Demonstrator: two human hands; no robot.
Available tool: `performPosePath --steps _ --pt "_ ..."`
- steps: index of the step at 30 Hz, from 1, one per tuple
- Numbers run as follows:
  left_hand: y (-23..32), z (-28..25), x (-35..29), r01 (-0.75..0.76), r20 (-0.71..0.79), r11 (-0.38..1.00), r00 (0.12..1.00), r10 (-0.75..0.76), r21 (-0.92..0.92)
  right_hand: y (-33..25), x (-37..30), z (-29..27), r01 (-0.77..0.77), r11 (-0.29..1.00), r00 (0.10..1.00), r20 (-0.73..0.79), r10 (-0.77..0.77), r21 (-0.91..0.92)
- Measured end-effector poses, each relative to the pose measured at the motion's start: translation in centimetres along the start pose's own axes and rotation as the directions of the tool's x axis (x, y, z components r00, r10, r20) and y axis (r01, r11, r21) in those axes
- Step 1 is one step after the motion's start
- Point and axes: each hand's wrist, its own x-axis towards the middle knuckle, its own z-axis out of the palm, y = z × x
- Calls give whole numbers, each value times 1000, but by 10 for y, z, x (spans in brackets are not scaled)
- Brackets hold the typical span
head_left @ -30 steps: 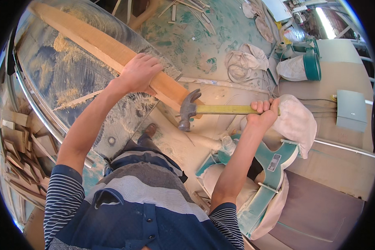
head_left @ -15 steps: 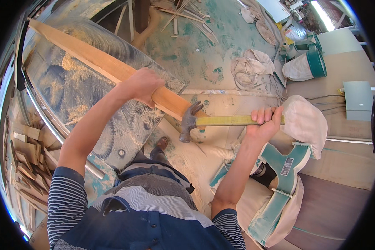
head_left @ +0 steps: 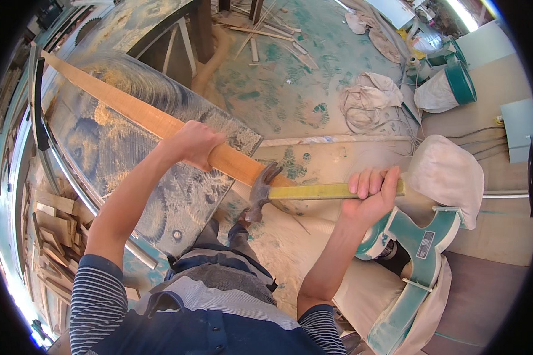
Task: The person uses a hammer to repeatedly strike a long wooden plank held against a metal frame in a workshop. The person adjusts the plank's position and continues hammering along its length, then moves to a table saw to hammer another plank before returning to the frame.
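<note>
My left hand (head_left: 196, 144) grips a long wooden plank (head_left: 130, 109) that lies slantwise over a dusty metal machine table (head_left: 177, 195). My right hand (head_left: 370, 192) holds a claw hammer by its yellow handle (head_left: 320, 191). The steel hammer head (head_left: 260, 192) is at the plank's near end, claw upward, just past the table's edge. Whether the head touches the wood I cannot tell.
Offcuts of wood (head_left: 47, 231) are piled at the left. A teal dust collector with cloth bags (head_left: 438, 171) stands at the right, another (head_left: 450, 83) further back. The floor (head_left: 290, 89) is covered in sawdust, rags and thin sticks.
The hammer and my right hand have shifted right and slightly down. The view has tilted, so the plank and table sit lower and more to the right in the picture.
</note>
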Motion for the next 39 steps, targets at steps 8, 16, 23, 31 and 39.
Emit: performPosePath --steps 8,16,23,31,39 --pt "2 7 -7 -42 -91 999 995 42 -4 1 -30 -16 79 995 994 75 -84 64" --pt "3 11 -4 3 -89 1000 996 -1 23 -2 -18 29 6 1000 996 95 -4 -24" --pt "0 11 -4 -20 -94 1000 995 19 -1 11 -1 110 -63 973 988 121 91 -223" --pt "-2 8 -2 -4 -79 1000 997 3 -11 34 -7 142 -33 909 964 227 139 -415" --pt "-6 8 4 38 -23 998 999 -39 -53 -30 -36 -130 -38 933 997 74 12 357"
